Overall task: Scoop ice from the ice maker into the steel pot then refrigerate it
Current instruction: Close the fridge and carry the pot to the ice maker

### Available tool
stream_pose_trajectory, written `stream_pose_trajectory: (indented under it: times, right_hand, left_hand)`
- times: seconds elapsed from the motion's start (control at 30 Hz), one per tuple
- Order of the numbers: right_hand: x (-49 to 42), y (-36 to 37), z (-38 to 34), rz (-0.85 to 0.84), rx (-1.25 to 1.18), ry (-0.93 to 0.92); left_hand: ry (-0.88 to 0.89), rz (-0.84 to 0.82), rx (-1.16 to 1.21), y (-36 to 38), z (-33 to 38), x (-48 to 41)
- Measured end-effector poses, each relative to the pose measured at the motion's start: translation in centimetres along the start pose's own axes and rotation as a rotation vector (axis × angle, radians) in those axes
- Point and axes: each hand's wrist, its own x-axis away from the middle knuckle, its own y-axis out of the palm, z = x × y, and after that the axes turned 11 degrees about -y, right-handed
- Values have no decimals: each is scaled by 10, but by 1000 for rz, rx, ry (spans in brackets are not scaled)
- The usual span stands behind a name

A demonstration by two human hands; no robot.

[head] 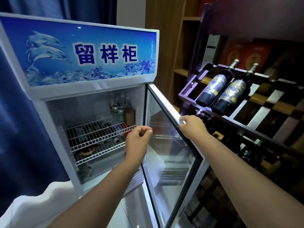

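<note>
Left hand (139,137): grip closed to a loose fist, holding nothing, raised before the fridge (92,90) opening. Right hand (191,125): grip curled over the top edge of the glass door (164,99), which stands swung open. Inside, two white wire shelves (92,130); cans (118,111) at the upper back right. A round vessel (85,152) sits on the lower shelf; cannot tell if it is the steel pot. Right: dark wine rack (185,93), two bottles (213,86) lying tilted. Left, behind: blue curtain (19,129).
</note>
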Motion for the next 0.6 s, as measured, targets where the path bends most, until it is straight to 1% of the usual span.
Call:
stream_pose_trajectory:
  times: [0.1, 0.23, 0.4, 0.53, 0.6]
  right_hand:
    - [-3, -5, 3, 20, -86, -29]
    - [-7, -5, 4, -24, -236, -96]
    - [-12, 9, -13, -8, -404, -172]
    - [-20, 30, -42, 37, -387, -244]
    - [-23, 41, -58, 73, -368, -287]
  left_hand:
    - [3, -1, 6, 3, 0, -3]
    - [-29, -52, -19, 4, -2, -7]
    - [-37, -107, 8, -9, 1, -7]
    - [-68, -124, -18, -35, 4, -13]
    - [-75, -163, -57, -51, 7, -15]
